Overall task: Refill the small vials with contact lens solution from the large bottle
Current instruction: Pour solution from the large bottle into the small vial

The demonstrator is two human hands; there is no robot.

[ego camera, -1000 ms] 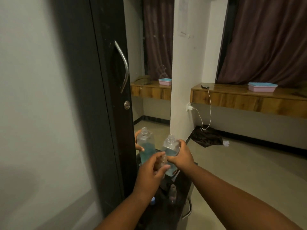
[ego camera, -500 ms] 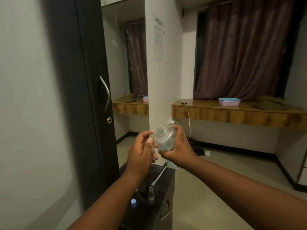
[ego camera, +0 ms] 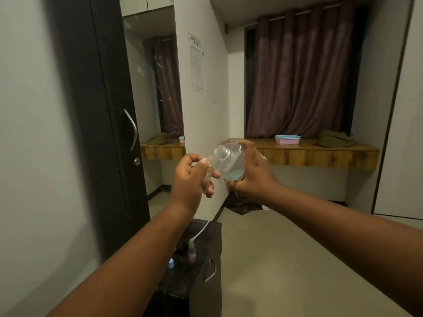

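My right hand [ego camera: 251, 177] grips the large clear bottle [ego camera: 229, 162], tipped over to the left with its open neck pointing at my left hand; pale blue solution pools low inside it. My left hand [ego camera: 192, 179] pinches a small vial [ego camera: 208, 167] between thumb and fingers, right at the bottle's mouth; the vial is mostly hidden by my fingers. Another small vial [ego camera: 191, 251] stands on the dark cabinet top [ego camera: 206, 229] below, with a blue cap [ego camera: 171, 263] beside it.
A dark wardrobe door [ego camera: 103, 124] with a metal handle stands at the left beside a mirror. A white cable [ego camera: 200, 232] lies on the cabinet. A wooden ledge [ego camera: 320, 154] with a pink and blue box [ego camera: 287, 139] runs under the curtain. A dark bag [ego camera: 242, 203] lies on the floor.
Both hands have risen from the cabinet top to chest height. The large bottle has gone from upright to strongly tipped towards the vial in my left hand. The camera has tilted upward.
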